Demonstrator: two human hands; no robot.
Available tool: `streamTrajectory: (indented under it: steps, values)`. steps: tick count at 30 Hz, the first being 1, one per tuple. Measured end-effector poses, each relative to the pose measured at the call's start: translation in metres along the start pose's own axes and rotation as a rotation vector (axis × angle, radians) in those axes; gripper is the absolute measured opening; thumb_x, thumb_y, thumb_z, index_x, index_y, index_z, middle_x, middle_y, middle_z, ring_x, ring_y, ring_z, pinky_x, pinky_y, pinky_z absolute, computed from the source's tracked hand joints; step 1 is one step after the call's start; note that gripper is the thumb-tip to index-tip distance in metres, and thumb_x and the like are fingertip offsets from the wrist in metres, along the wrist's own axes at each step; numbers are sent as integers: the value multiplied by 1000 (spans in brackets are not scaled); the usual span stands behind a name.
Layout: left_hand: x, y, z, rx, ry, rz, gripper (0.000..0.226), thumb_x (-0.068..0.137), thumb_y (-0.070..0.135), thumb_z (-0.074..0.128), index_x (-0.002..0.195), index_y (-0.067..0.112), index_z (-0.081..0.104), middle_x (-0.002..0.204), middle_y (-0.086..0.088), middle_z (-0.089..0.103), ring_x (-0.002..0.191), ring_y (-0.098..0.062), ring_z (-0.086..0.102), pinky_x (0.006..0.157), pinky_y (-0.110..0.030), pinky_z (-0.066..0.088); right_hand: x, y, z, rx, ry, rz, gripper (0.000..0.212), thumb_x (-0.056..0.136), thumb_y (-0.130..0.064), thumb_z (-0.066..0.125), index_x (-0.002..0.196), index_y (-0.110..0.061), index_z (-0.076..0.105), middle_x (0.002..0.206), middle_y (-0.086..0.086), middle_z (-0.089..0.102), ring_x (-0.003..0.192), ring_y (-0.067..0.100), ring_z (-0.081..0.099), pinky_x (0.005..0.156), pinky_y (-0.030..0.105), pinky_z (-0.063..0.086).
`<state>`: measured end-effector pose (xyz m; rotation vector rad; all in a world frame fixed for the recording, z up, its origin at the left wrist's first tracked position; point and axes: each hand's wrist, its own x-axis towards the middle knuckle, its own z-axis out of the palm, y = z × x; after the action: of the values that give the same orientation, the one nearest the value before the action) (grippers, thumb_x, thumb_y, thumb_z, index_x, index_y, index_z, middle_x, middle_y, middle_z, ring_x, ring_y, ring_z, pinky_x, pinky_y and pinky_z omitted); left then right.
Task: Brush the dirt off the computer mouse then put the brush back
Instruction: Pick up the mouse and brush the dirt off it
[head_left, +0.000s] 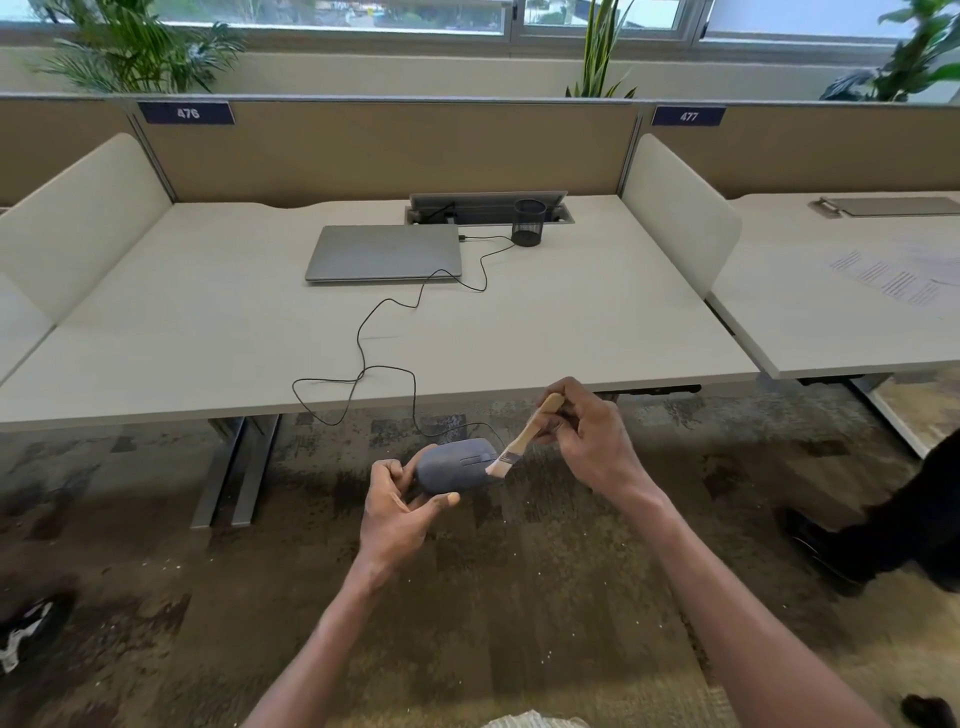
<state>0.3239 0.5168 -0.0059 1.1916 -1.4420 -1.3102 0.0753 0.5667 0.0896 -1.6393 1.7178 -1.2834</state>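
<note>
A dusty grey computer mouse (453, 465) is held in the air in front of the desk's front edge, over the carpet, by my left hand (397, 506), which grips its near end. My right hand (592, 439) holds a small wooden-handled brush (524, 439) by the handle. The pale bristles touch the mouse's far right end near the wheel. The mouse's black cable (363, 364) loops back over the desk to a shut grey laptop (384, 253).
A black mesh pen cup (529, 222) stands at the back of the pale desk (597, 322), beside an open cable hatch (485, 208). Side dividers flank the desk. Another person's dark leg and shoe (883, 545) are at the right on the carpet.
</note>
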Motion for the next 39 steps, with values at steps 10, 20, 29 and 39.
streamTrajectory:
  steps: [10, 20, 29, 39]
  values:
    - [-3, 9, 1, -24, -34, -11, 58, 73, -6, 83, 99, 11, 35, 106, -11, 48, 98, -5, 66, 83, -22, 59, 8, -2, 1, 53, 149, 50, 26, 94, 9, 57, 100, -17, 58, 90, 0, 70, 88, 12, 75, 75, 31, 64]
    - [-5, 2, -3, -63, -58, -13, 61, 71, -2, 86, 96, 18, 35, 114, -21, 56, 107, -12, 69, 85, -27, 59, 8, 1, 1, -28, 135, 89, 22, 96, 7, 55, 101, -15, 56, 91, 4, 72, 86, 14, 76, 73, 26, 64]
    - [-2, 2, -4, -64, -87, -24, 61, 68, 6, 88, 96, 19, 36, 120, -30, 55, 115, -26, 65, 91, -38, 58, 4, 0, 1, -87, 60, 73, 24, 97, 10, 48, 103, -12, 56, 90, 4, 70, 85, 16, 75, 74, 25, 63]
    - [-3, 12, -2, -61, 6, -12, 57, 73, -1, 84, 98, 15, 35, 107, -14, 55, 101, -13, 67, 81, -19, 58, 0, -4, 7, -72, 83, 13, 28, 93, 14, 51, 101, -10, 62, 93, 3, 73, 91, 13, 75, 80, 30, 63]
